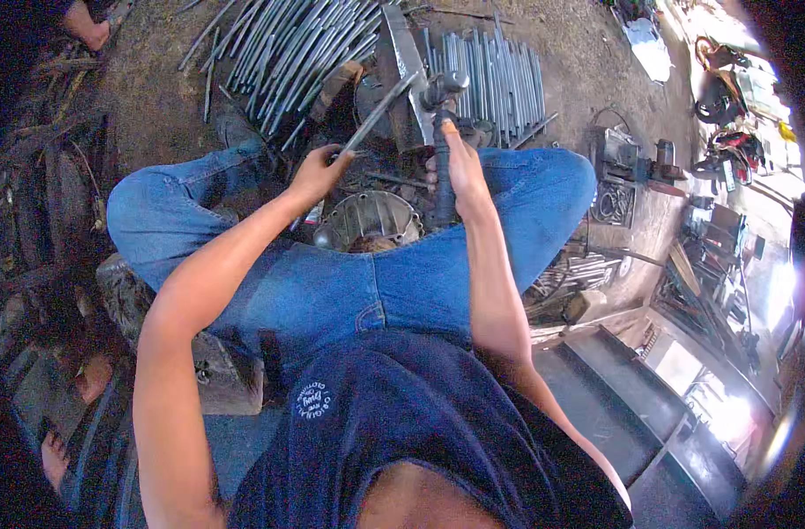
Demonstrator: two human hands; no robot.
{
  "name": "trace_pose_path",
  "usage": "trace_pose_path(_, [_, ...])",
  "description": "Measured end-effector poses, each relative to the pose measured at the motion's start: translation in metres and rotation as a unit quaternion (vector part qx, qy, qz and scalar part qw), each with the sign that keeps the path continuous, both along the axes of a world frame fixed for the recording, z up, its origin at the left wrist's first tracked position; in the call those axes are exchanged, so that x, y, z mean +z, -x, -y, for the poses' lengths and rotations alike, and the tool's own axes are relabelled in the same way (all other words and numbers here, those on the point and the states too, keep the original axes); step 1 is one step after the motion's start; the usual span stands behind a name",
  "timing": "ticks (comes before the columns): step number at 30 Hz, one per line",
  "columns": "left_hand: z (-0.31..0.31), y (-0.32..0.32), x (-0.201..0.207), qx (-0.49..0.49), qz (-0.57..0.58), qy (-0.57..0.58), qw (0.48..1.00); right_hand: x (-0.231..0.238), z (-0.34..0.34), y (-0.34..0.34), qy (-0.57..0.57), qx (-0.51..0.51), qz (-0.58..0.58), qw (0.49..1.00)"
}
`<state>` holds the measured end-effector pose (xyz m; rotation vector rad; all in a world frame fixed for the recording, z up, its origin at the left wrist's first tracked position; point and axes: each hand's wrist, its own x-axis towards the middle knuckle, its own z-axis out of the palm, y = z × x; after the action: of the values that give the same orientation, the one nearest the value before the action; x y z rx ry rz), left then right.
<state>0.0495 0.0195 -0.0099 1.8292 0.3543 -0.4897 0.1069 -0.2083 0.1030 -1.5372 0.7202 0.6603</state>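
My left hand [317, 175] is closed round the near end of a grey metal rod [376, 117]. The rod slants up and to the right, and its far end lies over a long steel block [406, 66] with a bright, worn top. My right hand [462, 167] grips the dark, wrapped handle of a hammer [448, 85]. The hammer's head is just right of the block, close to the rod's far end; whether it touches the block I cannot tell. Below, between my legs, sits a round ribbed metal casting [369, 217].
Many loose metal rods [296, 53] lie fanned out at the far left, with a straighter pile of rods [495, 84] right of the block. A machine with a motor [636, 167] stands at the right. Other people's feet [89, 33] show at the left edge.
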Motion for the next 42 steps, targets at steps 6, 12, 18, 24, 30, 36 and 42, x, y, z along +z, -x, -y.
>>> trace_pose_path(6, [0.001,-0.004,-0.002,0.016,-0.062,0.074,0.995,-0.007,0.000,0.003,-0.015,-0.003,0.026,1.000])
trace_pose_path(12, [0.003,-0.005,0.003,0.004,-0.009,0.042,0.999,-0.024,-0.001,0.007,-0.026,0.028,0.107,0.993])
trace_pose_path(18, [-0.001,-0.005,0.004,-0.017,-0.055,0.040,0.998,-0.021,-0.002,-0.002,-0.059,-0.042,0.012,0.997])
trace_pose_path(24, [0.004,-0.003,0.008,-0.004,-0.032,0.063,0.997,0.009,-0.012,-0.017,-0.092,-0.080,0.037,0.992])
trace_pose_path(30, [0.005,-0.003,0.011,-0.034,0.043,0.009,0.998,0.150,-0.020,-0.068,-0.080,-0.069,0.425,0.899])
trace_pose_path(36, [-0.001,0.001,-0.015,-0.004,0.140,-0.081,0.987,0.091,-0.035,-0.069,-0.098,-0.099,0.482,0.865])
trace_pose_path(42, [-0.004,0.006,0.008,-0.004,0.064,0.007,0.998,-0.020,-0.019,-0.040,-0.097,-0.103,0.031,0.989])
